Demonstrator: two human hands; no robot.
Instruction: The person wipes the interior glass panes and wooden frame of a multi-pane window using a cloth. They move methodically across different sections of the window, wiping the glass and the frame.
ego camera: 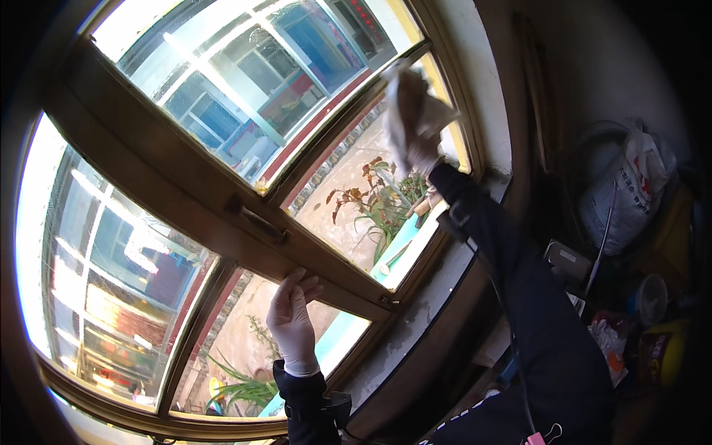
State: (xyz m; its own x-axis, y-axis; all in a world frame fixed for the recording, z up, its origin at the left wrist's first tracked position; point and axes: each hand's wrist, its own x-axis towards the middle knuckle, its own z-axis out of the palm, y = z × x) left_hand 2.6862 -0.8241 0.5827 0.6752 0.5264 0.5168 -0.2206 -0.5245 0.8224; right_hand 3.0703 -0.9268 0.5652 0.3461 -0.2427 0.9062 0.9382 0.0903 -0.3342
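My right hand point(423, 153), in a white glove, holds a pale cloth point(414, 105) at the lower right pane of a wooden-framed window point(356, 261); motion blurs both. My left hand point(295, 328), also gloved in white, is raised by the middle upright of the frame, its fingers curled together and nothing seen in them. Whether its fingertips touch the wood is unclear. A metal handle point(258, 222) sits on that upright, above the left hand. Dark sleeves cover both forearms.
Below the window runs a worn sill point(384, 356). On the right are a white plastic sack point(617, 194), a clear plastic tub point(651, 297), a yellow packet point(662, 356) and a thin rod point(603, 239). Potted plants point(378, 206) stand outside the glass.
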